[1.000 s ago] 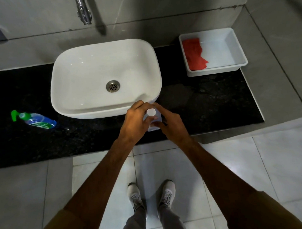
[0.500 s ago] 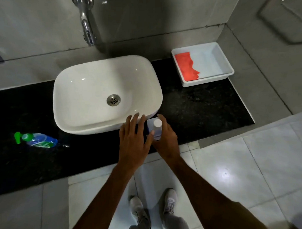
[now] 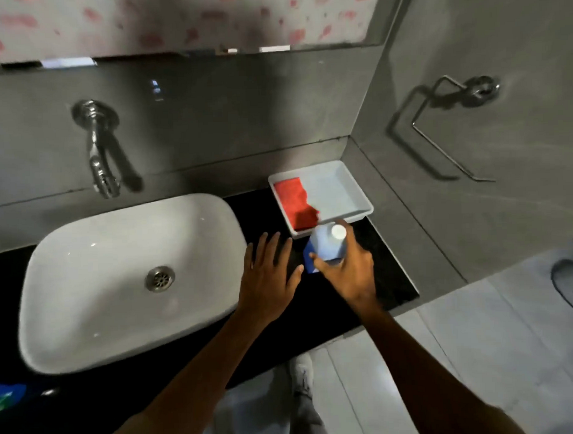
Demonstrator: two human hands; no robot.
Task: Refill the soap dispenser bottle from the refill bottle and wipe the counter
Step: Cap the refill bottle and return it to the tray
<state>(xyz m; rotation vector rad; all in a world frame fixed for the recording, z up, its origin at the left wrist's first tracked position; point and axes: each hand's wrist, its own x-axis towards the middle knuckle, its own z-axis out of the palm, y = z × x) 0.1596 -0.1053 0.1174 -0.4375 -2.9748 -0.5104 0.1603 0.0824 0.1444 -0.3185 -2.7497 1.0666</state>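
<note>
Refill bottle [image 3: 326, 246], pale blue plastic with a white cap, sits clamped in our right hand [image 3: 349, 273] just beside the white basin [image 3: 128, 280]; with our left hand [image 3: 268, 279] spread empty, we should carry it upright.

One head cam, wide-angle, looks fwd and down from standing height: sink [image 3: 128, 277] at 9 o'clock, tray [image 3: 349, 185] at 1, floor at 6.
</note>
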